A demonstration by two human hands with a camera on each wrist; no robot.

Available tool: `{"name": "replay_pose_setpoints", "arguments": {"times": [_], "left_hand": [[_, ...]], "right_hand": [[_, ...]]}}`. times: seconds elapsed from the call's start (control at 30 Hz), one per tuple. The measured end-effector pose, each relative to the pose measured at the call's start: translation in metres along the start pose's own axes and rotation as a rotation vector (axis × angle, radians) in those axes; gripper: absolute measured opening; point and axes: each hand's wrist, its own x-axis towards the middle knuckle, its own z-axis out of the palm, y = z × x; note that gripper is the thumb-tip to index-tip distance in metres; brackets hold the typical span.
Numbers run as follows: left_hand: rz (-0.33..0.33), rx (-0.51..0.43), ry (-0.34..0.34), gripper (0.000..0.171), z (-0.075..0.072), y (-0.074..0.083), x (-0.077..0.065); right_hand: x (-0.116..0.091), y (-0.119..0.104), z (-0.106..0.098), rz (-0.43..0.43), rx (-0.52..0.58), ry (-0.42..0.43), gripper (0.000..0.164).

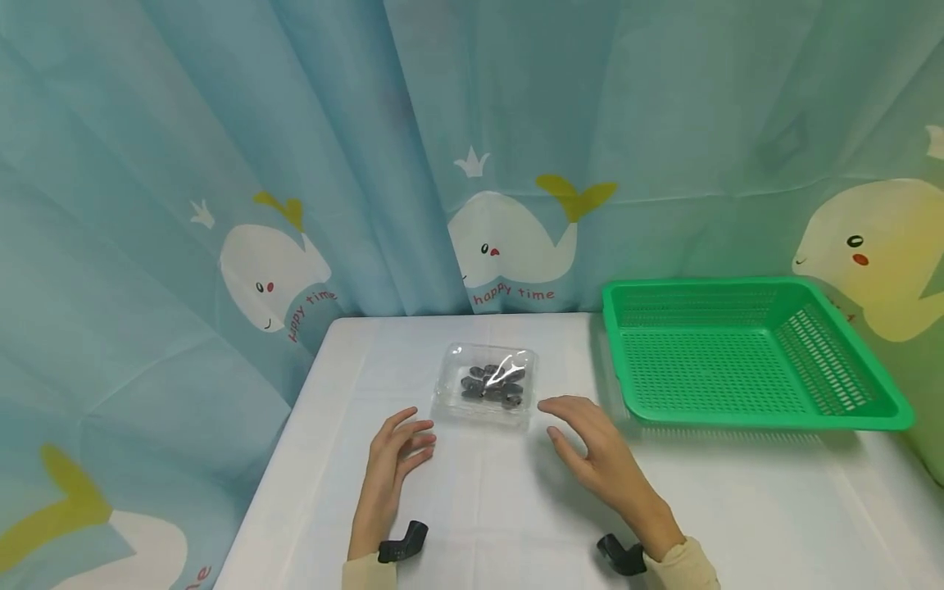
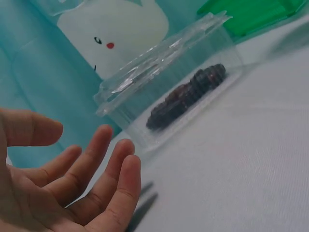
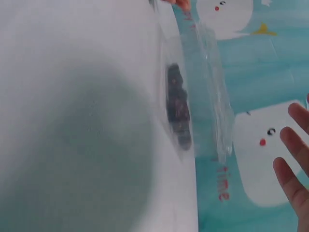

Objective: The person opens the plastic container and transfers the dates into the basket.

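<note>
A clear plastic clamshell box [image 1: 451,385] sits on the white table with its lid down. Inside lie several small dark oval pieces [image 1: 492,385], whose kind I cannot tell. My left hand [image 1: 391,463] hovers at the box's near left, fingers loosely bent and holding nothing. In the left wrist view its fingertips [image 2: 129,166] are apart from the box wall [image 2: 212,48]. To the near right of the box is my right hand [image 1: 601,455], thumb and fingers spread, with nothing in it. The right wrist view shows its fingers [image 3: 292,140] off the box as well.
A green perforated plastic basket [image 1: 737,418] stands at the right of the table, beyond my right hand. Behind the table hangs a blue curtain [image 1: 664,123] printed with whales. The white tabletop [image 1: 479,508] stretches toward me between both forearms. Each wrist wears a black camera mount.
</note>
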Motion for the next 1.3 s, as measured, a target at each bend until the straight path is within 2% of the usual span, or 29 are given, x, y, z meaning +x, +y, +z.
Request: {"name": "replay_pose_setpoints", "arguments": {"times": [0.27, 0.43, 0.7, 0.93, 1.13, 1.3], "left_hand": [[0.011, -0.027, -0.041, 0.043, 0.010, -0.004, 0.009], [0.029, -0.048, -0.065, 0.043, 0.018, -0.009, 0.014], [0.064, -0.130, -0.057, 0.049, 0.030, -0.014, 0.018], [0.073, -0.219, -0.011, 0.048, 0.039, -0.019, 0.018], [0.073, -0.214, 0.016, 0.045, 0.041, -0.024, 0.018], [0.050, -0.220, 0.033, 0.037, 0.043, -0.026, 0.015]], "right_hand": [[0.017, 0.002, 0.027, 0.005, -0.037, -0.096, 0.038], [0.030, 0.003, 0.037, -0.038, -0.061, -0.121, 0.034], [0.052, 0.003, 0.060, -0.138, -0.171, -0.202, 0.031], [0.069, -0.002, 0.076, -0.186, -0.232, -0.279, 0.032], [0.073, -0.003, 0.087, -0.212, -0.287, -0.342, 0.031], [0.072, -0.005, 0.095, -0.236, -0.327, -0.381, 0.030]]}}
